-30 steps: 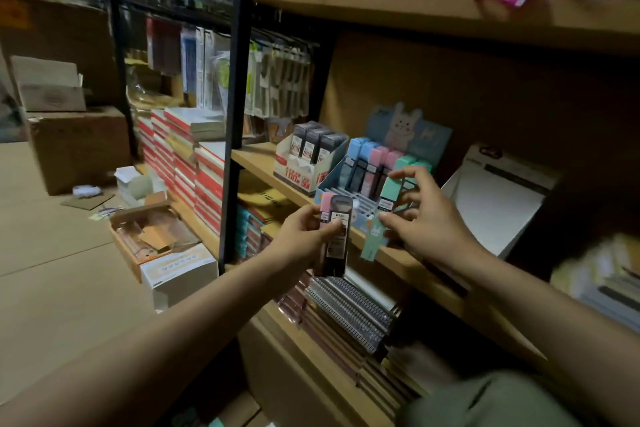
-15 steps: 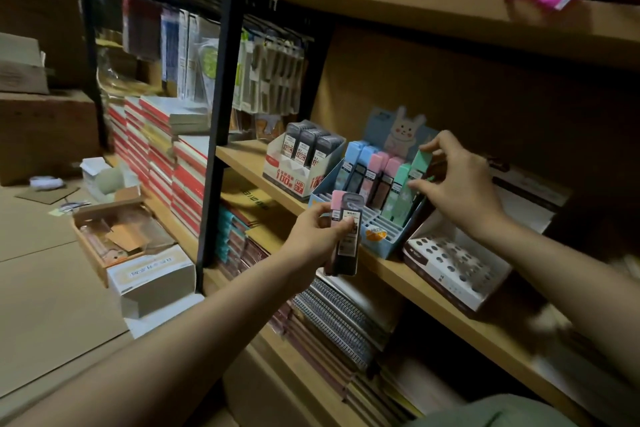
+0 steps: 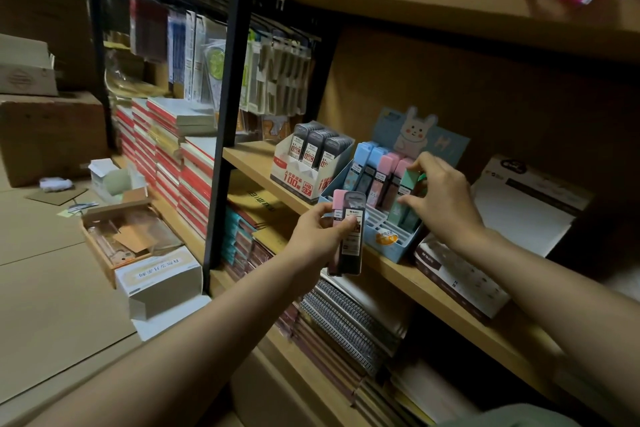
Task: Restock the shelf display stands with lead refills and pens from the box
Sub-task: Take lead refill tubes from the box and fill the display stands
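Gripping pink + dark refill cases point(image 3: 347, 234) w/ my left hand point(image 3: 320, 236), right hand point(image 3: 441, 199) pinching green case point(image 3: 401, 199) in blue display stand point(image 3: 394, 246).

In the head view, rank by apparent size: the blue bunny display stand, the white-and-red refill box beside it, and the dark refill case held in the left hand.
1. Blue bunny display stand
2. White-and-red refill box
3. Dark refill case, though held nearer the camera by the left hand.

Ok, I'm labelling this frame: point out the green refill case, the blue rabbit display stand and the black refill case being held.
green refill case point(image 3: 406, 184), head view, upper front face.
blue rabbit display stand point(image 3: 388, 243), head view, front wall.
black refill case point(image 3: 352, 243), head view, lower label.
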Demonstrator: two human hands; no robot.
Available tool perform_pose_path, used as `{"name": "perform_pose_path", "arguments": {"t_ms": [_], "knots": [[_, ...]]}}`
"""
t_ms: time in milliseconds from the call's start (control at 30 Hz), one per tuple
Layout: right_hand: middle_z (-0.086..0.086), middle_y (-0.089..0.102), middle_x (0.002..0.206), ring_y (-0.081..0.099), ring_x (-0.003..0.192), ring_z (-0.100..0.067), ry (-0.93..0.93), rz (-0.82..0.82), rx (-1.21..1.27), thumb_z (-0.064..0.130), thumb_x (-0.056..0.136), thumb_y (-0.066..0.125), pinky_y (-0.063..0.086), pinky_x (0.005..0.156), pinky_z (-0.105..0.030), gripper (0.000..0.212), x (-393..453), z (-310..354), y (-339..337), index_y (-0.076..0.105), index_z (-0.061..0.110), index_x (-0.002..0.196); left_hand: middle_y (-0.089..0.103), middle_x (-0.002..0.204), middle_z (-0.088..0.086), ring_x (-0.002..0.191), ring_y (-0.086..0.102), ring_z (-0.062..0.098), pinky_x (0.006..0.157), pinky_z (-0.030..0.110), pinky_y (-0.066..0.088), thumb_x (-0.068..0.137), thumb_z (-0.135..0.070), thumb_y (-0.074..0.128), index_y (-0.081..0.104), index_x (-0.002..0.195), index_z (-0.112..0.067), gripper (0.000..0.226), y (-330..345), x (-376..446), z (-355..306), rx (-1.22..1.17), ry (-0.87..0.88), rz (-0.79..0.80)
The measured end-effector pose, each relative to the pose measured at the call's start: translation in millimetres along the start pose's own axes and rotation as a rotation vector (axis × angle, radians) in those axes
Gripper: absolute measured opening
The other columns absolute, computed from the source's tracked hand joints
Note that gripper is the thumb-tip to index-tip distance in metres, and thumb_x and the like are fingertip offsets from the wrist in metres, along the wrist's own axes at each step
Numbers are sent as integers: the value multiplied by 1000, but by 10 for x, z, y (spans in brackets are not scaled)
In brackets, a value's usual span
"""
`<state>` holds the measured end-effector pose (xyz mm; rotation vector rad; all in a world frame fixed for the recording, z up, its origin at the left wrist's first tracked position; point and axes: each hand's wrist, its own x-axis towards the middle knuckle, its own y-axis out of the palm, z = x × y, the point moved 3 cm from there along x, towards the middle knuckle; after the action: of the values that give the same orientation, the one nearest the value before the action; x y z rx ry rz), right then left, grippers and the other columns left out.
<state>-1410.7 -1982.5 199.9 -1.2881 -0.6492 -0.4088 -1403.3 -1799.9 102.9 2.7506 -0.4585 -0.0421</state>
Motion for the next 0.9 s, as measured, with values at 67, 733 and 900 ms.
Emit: {"name": "perform_pose_path", "arguments": {"t_ms": [67,733,900], "knots": [[-3,63,104,62,92,-25,-28,8,-108,18,71,84,54,74,-40,43,-16,-1,9,52,17,100,66,109,14,94,68,30,75,51,57,93,-15,61,54,122,-16,30,6,1,-10,-3,6,1],[-6,72,94,71,77,-14,165,311,497,12,81,78,61,74,-32,26,36,735,88,66,16,103,67,105,10,90,68,21,68,38,55,99,-25,50,56,122,-17,25,-169,-105,-346,-7,-68,110],[3,66,91,68,84,-15,137,105,488,15,80,78,59,74,-38,24,591,758,-46,58,24,90,60,101,9,83,51,15,74,27,43,103,-17,39,57,120,-14,25,-531,-34,-569,14,-24,-66]]}}
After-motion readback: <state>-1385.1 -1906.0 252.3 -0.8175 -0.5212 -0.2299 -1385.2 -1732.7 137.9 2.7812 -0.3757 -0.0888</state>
